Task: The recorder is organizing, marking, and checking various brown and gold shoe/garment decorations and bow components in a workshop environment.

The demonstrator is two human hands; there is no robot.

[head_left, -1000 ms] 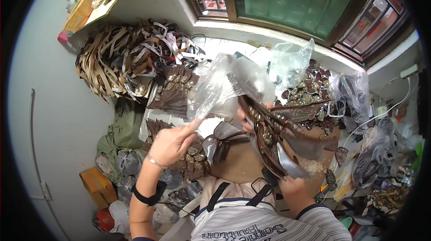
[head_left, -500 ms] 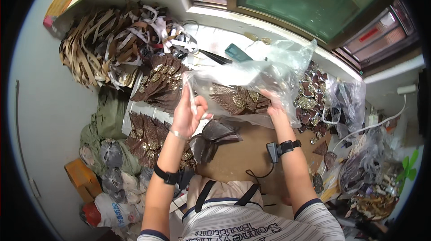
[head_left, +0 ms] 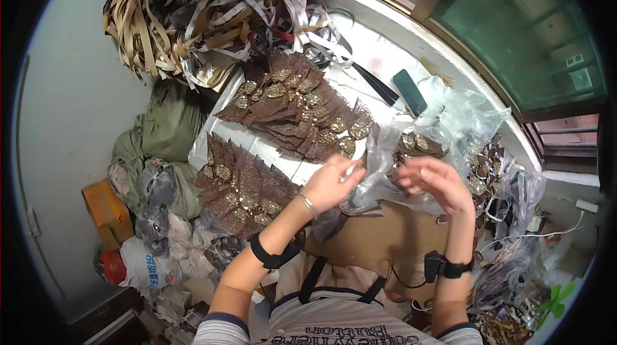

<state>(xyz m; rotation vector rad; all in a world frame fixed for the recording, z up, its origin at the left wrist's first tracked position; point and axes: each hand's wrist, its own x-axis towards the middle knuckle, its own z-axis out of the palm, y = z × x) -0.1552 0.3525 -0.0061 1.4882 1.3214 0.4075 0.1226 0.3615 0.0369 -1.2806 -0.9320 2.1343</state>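
Note:
A clear plastic bag (head_left: 379, 165) lies over the middle of the work surface, with brown lace pieces (head_left: 421, 144) trimmed with shiny sequins in or under it. Closed in a pinch, my left hand (head_left: 331, 184) holds the left edge of the bag. My right hand (head_left: 440, 181) hovers over the bag's right part, fingers apart and slightly curved, with nothing seen in them. Two rows of the same brown sequined pieces are spread left of the bag, a far stack (head_left: 295, 107) and a near stack (head_left: 241, 184).
Tan and white straps (head_left: 193, 17) heap at the far left. A dark green phone (head_left: 409, 92) lies by more crumpled clear plastic (head_left: 472, 120) near the window. Bare brown board (head_left: 411, 232) shows in front of me. Green sacks (head_left: 170, 120) and an orange box (head_left: 106, 210) stand left; a white cable (head_left: 546, 232) runs right.
My view has swung left and nearer the table. The bag, held up between both hands before, is now lower; my right hand has come off its right side.

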